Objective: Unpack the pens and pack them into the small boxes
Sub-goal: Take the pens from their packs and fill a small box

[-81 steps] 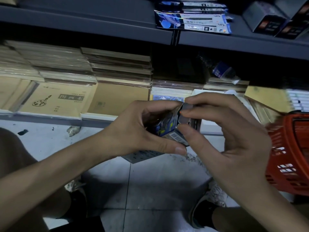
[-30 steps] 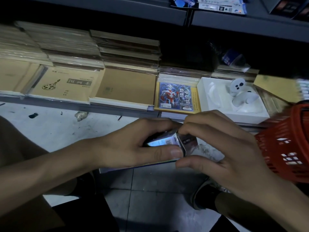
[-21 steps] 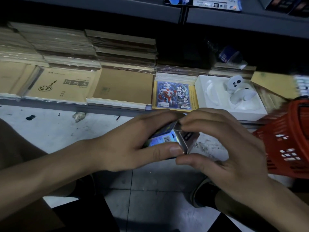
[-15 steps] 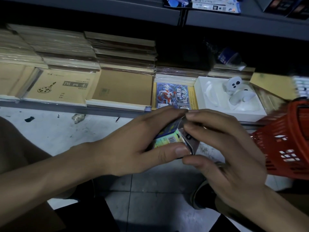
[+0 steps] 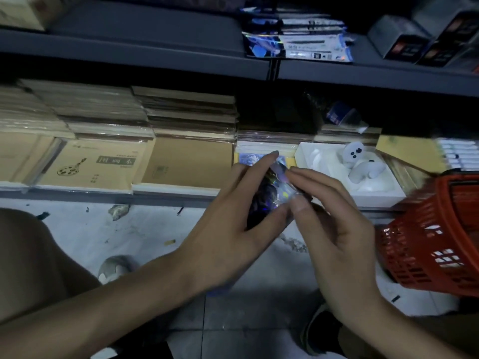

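While both hands pinch it | small box (image 5: 276,189) glossy, holographic | left hand (image 5: 233,229), right hand (image 5: 334,224) grip grasping box

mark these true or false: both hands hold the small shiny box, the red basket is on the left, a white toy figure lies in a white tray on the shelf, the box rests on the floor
1. Both hands hold the small shiny box: true; left hand and right hand pinch it.
2. The red basket is on the left: false; it is at the right edge.
3. A white toy figure lies in a white tray on the shelf: true.
4. The box rests on the floor: false; it is held up in the air.
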A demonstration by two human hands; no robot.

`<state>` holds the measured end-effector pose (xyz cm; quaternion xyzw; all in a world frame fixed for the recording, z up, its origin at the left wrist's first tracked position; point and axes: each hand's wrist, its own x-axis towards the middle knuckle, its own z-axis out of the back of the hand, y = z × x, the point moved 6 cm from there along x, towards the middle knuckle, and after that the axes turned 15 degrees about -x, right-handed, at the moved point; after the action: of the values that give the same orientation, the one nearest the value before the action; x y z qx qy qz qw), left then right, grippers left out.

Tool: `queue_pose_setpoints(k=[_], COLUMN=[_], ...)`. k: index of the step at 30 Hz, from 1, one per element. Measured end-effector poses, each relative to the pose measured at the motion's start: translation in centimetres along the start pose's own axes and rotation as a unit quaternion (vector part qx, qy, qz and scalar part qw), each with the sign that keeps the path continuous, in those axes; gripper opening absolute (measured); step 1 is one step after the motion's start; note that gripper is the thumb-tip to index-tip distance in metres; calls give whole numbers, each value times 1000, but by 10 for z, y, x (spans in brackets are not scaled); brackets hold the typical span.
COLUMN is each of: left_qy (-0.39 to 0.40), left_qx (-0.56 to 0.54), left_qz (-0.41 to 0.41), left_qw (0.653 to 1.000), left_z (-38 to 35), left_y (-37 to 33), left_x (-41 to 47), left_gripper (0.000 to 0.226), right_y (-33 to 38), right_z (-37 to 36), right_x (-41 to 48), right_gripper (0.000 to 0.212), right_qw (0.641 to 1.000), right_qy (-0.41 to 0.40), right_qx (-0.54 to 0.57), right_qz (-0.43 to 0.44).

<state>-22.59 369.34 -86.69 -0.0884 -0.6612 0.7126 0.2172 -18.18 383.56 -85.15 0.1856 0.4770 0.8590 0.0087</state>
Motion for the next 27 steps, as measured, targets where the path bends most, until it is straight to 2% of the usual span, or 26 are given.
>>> queue_pose_setpoints(k=[4,7,9,12,14,22,27], left_qy=[-77,-92,-68,-34,-26,-44,-68], left_qx=[-66,-92,-134,-277,-311,-305,-276], left_qz=[-6,-3,16,50,51,-42,-82], left_qw=[995,992,988,959,949,950,955], left_z=[3,6,7,7,9,21,24], left_y=[2,3,4,-1,-7,-31,-40], left_x=[14,22,29,38,41,40,40], left_gripper=[64,67,66,47,42,24,20], right_y=[-11,-14,-10,-1,2,22,26], right_z=[-7,-10,-6,3,7,17,20], right_x=[12,22,31,46,51,58,58], right_gripper=[20,18,19,19,20,16,17], right_qw=[987,980,981,987,991,996,996], right_qy=[-19,-12,-14,-10,-8,-13,-17], right_qx=[104,138,148,138,127,81,74], right_qz=[-119,-141,-126,-81,-50,36,51])
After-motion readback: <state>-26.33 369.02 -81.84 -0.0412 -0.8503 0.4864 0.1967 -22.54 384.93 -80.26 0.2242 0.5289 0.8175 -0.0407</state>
